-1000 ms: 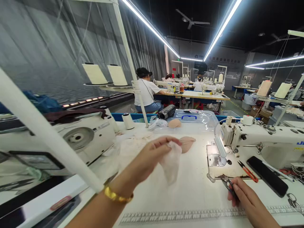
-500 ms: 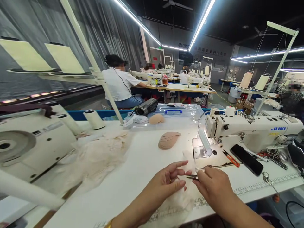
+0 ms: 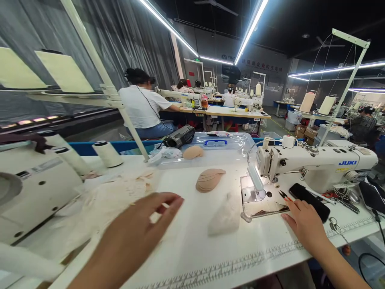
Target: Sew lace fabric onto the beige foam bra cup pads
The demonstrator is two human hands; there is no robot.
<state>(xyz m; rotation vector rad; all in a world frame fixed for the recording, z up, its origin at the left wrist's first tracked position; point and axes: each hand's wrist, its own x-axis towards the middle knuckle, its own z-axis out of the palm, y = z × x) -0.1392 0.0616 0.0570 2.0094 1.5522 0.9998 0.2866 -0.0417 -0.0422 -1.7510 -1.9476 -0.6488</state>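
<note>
Slightly blurred, my left hand (image 3: 135, 228) hovers at the edge of a pile of pale fabric (image 3: 108, 196), its thumb and fingers apart with nothing visible between them. My right hand (image 3: 309, 226) rests its fingertips on the handles of orange snips (image 3: 288, 197) beside a black phone (image 3: 311, 200); its thumb is held apart. Between the hands a sheer whitish piece (image 3: 224, 216) lies on the white table. Behind it sits a stack of beige pads (image 3: 209, 179).
A JUKI sewing machine (image 3: 325, 160) with a lit lamp (image 3: 255, 178) stands right. Another machine (image 3: 39, 184) and thread cones (image 3: 107, 154) stand left. A clear plastic box (image 3: 237, 141) is behind. Keys (image 3: 335, 225) lie near the front ruler. A seated person (image 3: 141, 106) is ahead.
My hands have moved apart, left toward the fabric pile and right onto the orange snips. The dark-bladed tool is no longer visible in my right hand. The sheer piece now lies uncovered.
</note>
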